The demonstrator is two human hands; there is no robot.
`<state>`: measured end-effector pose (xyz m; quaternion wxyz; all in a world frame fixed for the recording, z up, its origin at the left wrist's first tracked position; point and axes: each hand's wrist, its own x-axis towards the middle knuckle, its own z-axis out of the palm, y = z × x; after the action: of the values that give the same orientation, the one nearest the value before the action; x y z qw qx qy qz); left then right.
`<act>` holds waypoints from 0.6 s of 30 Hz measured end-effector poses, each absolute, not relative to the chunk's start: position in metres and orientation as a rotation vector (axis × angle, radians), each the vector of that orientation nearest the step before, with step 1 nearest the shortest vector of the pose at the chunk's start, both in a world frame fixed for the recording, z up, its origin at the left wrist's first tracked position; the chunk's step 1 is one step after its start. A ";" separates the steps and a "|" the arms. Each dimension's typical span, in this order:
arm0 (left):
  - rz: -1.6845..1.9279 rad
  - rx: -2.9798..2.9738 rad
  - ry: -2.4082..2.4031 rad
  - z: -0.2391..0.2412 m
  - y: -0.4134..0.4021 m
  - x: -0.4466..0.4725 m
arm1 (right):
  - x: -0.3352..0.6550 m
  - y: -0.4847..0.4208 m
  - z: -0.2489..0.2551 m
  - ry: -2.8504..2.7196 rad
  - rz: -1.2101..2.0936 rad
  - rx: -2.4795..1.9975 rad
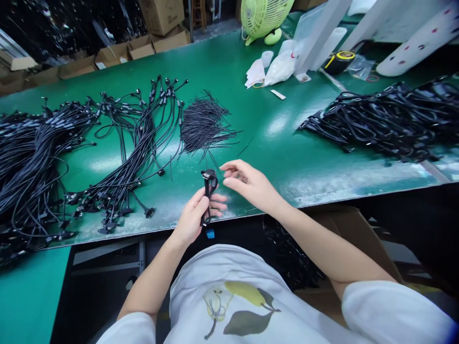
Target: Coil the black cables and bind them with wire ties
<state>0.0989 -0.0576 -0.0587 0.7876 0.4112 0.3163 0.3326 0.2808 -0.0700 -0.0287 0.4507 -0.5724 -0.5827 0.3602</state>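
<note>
My left hand [196, 216] is closed around a folded black cable [208, 187] whose connector end sticks up above my thumb, just over the near edge of the green table [272, 143]. Just to the right of the cable, my right hand [247, 184] hovers with its fingers spread and slightly curled, holding nothing. A small pile of thin black twist ties [204, 123] lies on the table beyond both hands.
Loose black cables [136, 138] spread over the table's left side, with a denser heap [25, 157] at the far left. Another cable pile [390, 119] lies at the right. A green fan [263, 16], white bags [279, 67], a tape measure [340, 59] and cardboard boxes [143, 45] stand at the back.
</note>
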 end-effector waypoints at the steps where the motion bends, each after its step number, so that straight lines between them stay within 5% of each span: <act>1: 0.717 0.883 0.674 -0.058 -0.059 0.101 | 0.278 -0.067 -0.029 -1.463 0.911 -1.393; 18: 0.504 0.614 0.562 -0.058 -0.069 0.097 | 0.269 -0.066 -0.039 -0.818 1.608 -1.018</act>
<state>0.0968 -0.0689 -0.0583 0.8841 0.2950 0.2698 0.2421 0.2687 -0.0660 -0.0386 0.5097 -0.4228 -0.3396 0.6679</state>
